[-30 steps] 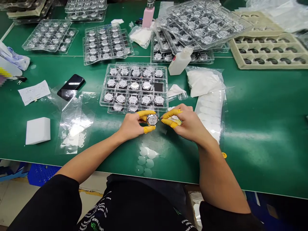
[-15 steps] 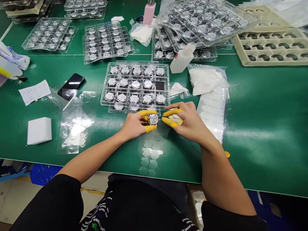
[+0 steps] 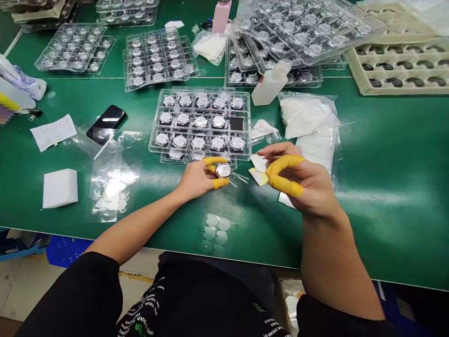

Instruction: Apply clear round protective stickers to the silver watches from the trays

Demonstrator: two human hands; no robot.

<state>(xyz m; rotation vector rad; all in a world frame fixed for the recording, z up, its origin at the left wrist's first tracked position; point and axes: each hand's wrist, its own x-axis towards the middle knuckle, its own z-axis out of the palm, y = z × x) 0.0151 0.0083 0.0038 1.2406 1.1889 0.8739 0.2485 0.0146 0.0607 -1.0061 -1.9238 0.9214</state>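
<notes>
My left hand [image 3: 199,179], with yellow finger cots, is closed around a round silver watch case [image 3: 223,170], its marked back facing up. My right hand [image 3: 298,180], also in yellow cots, has thumb and index finger pinched together. Whatever is between those fingertips is too small or hidden to make out. Beside the fingertips is a small white and yellow piece of paper [image 3: 258,177]. Just beyond my left hand lies a clear plastic tray [image 3: 152,146] with rows of similar watch cases; one slot at its right shows bare black. Round clear film stickers [image 3: 221,237] lie nearer to me.
White packets in plastic bags [image 3: 308,117] lie to the right. A white bottle [image 3: 271,84], a pink bottle [image 3: 221,16] and more stacked watch trays [image 3: 154,58] stand behind. A phone [image 3: 107,122], a plastic sleeve [image 3: 114,187] and a white foam block [image 3: 60,188] are on the left.
My right hand has drawn away from the watch case to the right and towards me, its fingertips now together. My left hand keeps hold of the watch case, nearly in place.
</notes>
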